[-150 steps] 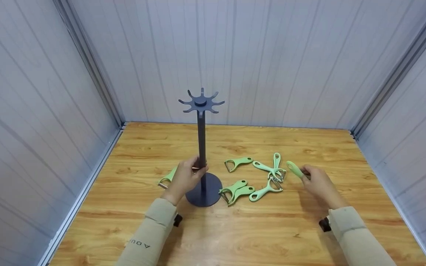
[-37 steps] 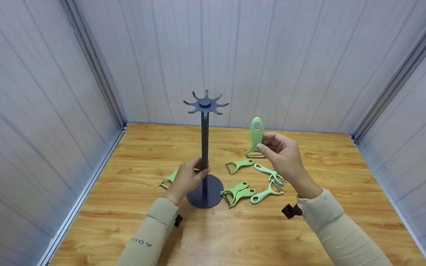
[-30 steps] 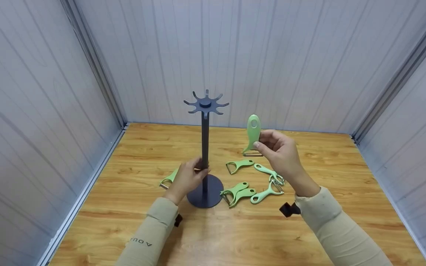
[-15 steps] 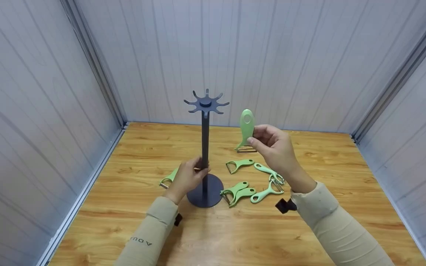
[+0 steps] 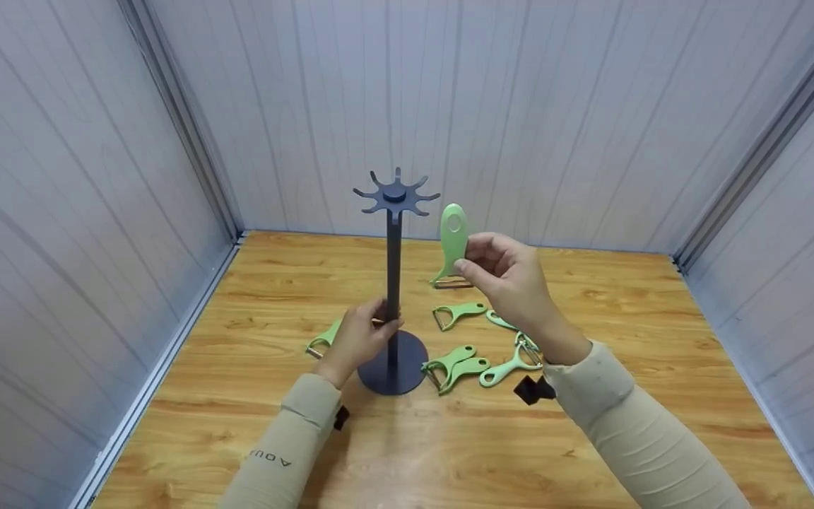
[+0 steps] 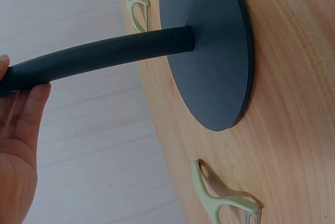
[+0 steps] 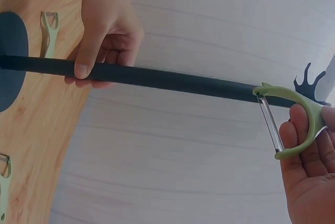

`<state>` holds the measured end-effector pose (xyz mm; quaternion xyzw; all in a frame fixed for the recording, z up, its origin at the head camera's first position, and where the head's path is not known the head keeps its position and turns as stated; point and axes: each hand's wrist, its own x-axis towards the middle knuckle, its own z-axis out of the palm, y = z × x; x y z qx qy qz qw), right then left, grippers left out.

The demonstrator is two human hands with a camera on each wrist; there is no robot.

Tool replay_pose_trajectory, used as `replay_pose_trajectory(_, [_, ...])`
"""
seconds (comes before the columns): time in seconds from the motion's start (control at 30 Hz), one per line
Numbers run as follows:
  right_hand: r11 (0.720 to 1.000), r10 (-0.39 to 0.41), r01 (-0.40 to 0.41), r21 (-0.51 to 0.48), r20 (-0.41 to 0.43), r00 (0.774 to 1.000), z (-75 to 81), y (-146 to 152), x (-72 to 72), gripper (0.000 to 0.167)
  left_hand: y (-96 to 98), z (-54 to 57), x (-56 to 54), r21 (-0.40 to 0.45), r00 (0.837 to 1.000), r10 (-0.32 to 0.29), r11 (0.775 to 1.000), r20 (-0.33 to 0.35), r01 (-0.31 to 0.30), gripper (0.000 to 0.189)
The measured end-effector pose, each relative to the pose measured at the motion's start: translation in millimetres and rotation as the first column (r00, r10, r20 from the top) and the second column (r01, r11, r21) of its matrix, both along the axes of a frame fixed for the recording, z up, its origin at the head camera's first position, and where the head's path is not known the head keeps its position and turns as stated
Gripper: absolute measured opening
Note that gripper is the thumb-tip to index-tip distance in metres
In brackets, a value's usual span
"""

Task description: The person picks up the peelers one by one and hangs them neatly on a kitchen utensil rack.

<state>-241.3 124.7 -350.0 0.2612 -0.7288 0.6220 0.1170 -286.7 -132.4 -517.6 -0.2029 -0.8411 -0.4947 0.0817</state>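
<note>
Head view: the right grip (image 5: pixel 511 283) pinches a green peeler (image 5: pixel 453 249) upright, handle (image 5: pixel 453 239) up, blade (image 5: pixel 453 285) down, while the left grip (image 5: pixel 355 339) clasps an upright dark stand (image 5: pixel 393 265).

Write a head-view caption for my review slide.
Left hand grips a dark pronged stand; right hand holds a green Y-peeler handle-up; more peelers lie on the wood-grain tabletop.

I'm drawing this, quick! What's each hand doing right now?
Left hand: holding the dark stand.
Right hand: holding a green peeler up.
</note>
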Motion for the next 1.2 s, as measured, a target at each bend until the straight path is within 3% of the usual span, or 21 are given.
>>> replay_pose_trajectory(0.5, [0.996,0.089,-0.089,-0.009,0.025,0.996,7.5,-22,3.0,0.019,1.0,-0.1,-2.0,0.019,1.000,-0.008,1.000,-0.027,0.009,0.009])
replay_pose_trajectory(0.9, [0.988,0.149,-0.149,-0.030,0.009,0.989,9.2,-40,4.7,0.020,1.5,-0.4,-2.8,-0.006,1.000,0.019,1.000,-0.023,-0.019,0.011])
replay_pose_trajectory(1.2, [0.985,0.168,-0.167,-0.034,0.029,0.985,5.7,-52,-1.3,0.020,1.1,-1.5,-3.3,0.001,0.999,0.022,1.000,-0.027,-0.022,0.012])
